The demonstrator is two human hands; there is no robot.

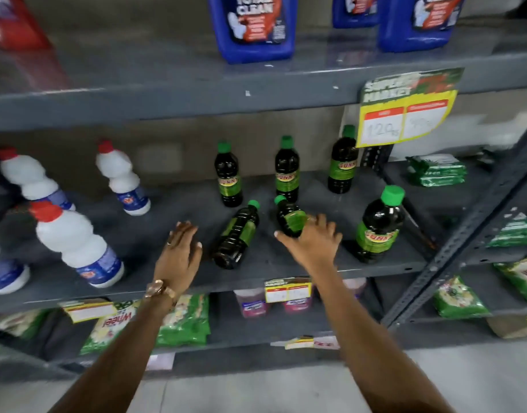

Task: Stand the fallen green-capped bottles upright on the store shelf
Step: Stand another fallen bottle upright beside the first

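On the grey shelf point(286, 265) the right hand point(311, 241) wraps one fallen bottle point(290, 219), the left hand point(180, 248) hovers spread beside another point(237, 235); next, probably, tipping the gripped one upright.

White red-capped bottles point(77, 242) at left, blue jugs point(253, 25) above, a yellow price sign point(405, 114) hanging at right, green packets point(182, 320) stacked below.
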